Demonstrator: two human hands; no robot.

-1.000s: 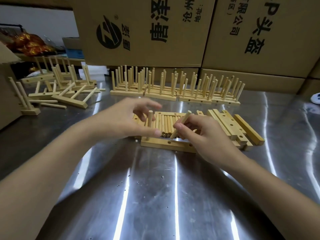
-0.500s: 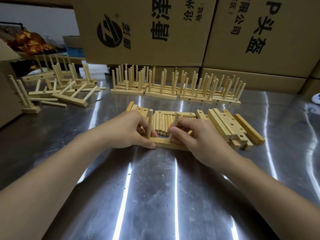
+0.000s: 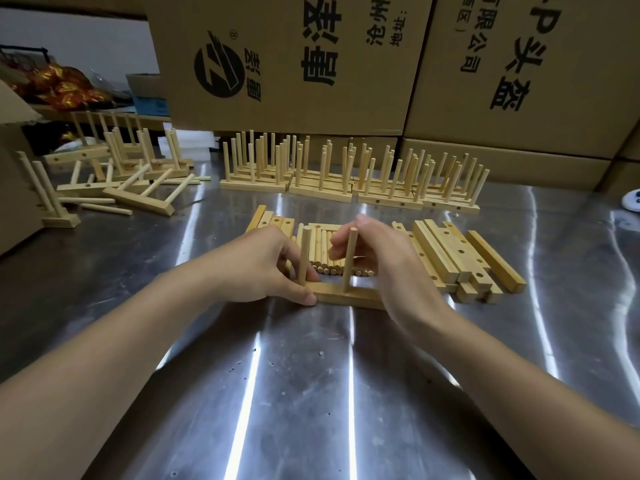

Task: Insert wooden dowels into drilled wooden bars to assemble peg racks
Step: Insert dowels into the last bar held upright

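The left hand (image 3: 263, 268) clamps the bar (image 3: 346, 297); the right hand's (image 3: 391, 261) grip (blurred) cannot be told. Loose dowels (image 3: 325, 251) lie behind

A metal table (image 3: 311, 393) with bright streaks of reflected light and small dark specks fills the view from 3 through 6 to 9 o'clock. At 12 o'clock a large cardboard box (image 3: 277, 64) printed with a round black logo and black characters is stacked at the table's far edge. A second printed box (image 3: 536, 64) is set just beside it at 1 o'clock, on a lower box (image 3: 502, 161). At 9 o'clock a plain carton (image 3: 14, 188) is cut by the frame. At 10 o'clock shiny orange-gold wrapped items (image 3: 65, 88) are heaped, with a blue box (image 3: 149, 98) and a white block (image 3: 194, 145) near them. At 3 o'clock a white round object (image 3: 632, 200) is partly cut off.
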